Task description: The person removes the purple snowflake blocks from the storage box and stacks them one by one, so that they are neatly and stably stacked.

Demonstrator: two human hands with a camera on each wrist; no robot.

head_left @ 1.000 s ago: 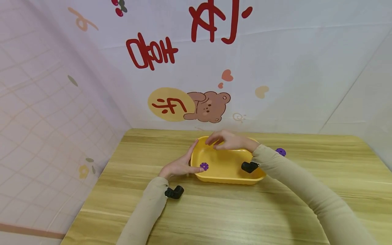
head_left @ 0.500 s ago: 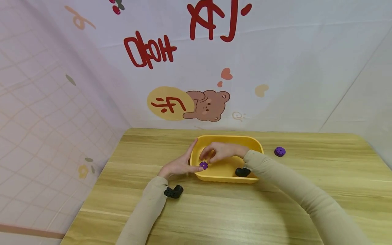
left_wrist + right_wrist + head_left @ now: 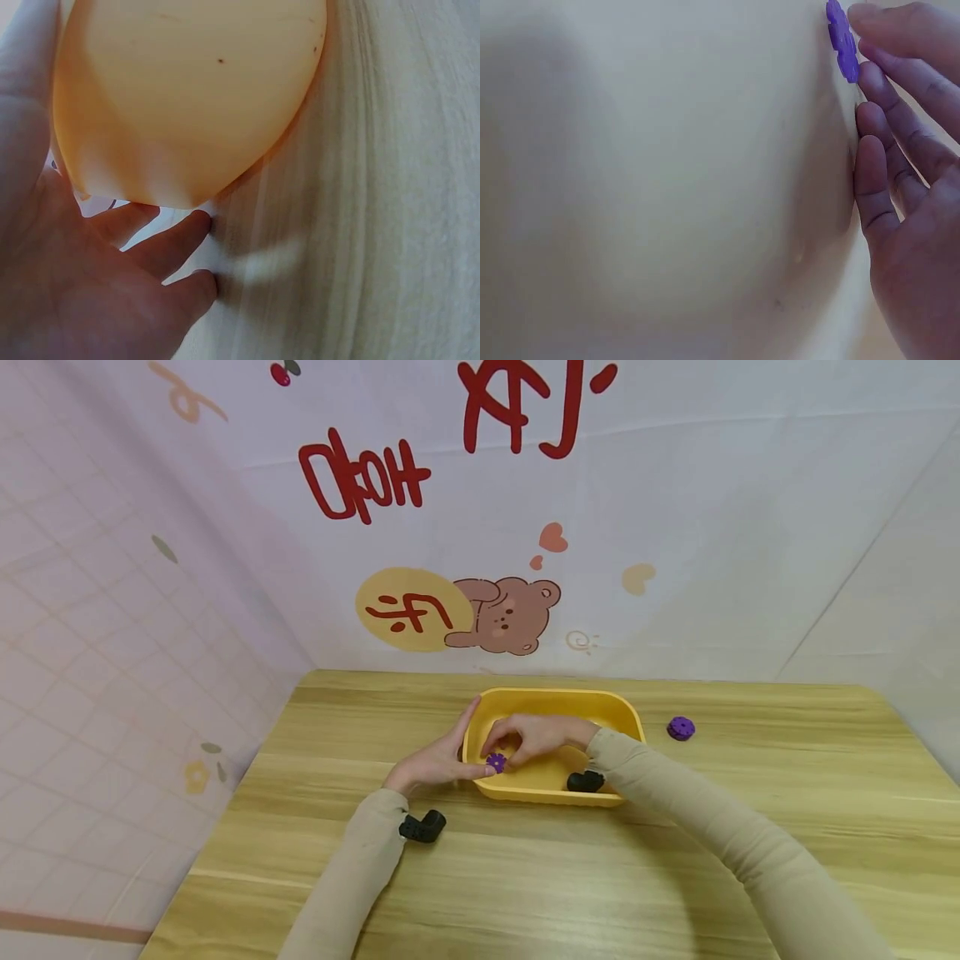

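Observation:
A yellow plastic tray (image 3: 555, 795) stands near the back of the table. At its left end my left hand (image 3: 435, 764) grips the wall, thumb over the near rim and fingers along the outside; the left wrist view shows those fingers (image 3: 169, 244) against the tray. A purple notched disc (image 3: 496, 763) sits beside the left thumb's tip, inside the tray's left end. My right hand (image 3: 536, 737) reaches into the tray, its fingers loosely bent. In the right wrist view, the disc (image 3: 842, 41) appears edge-on close to the right fingertips (image 3: 870, 154).
More purple notched discs (image 3: 681, 728), seemingly stacked, lie on the wooden table (image 3: 525, 877) right of the tray. A patterned white cloth wall (image 3: 712, 527) rises behind the table. Each sleeve has a black wrist device (image 3: 423, 827).
The right hand has moved down and left into the tray, close to the disc. The left hand and the tray have kept their places; the view has shifted slightly.

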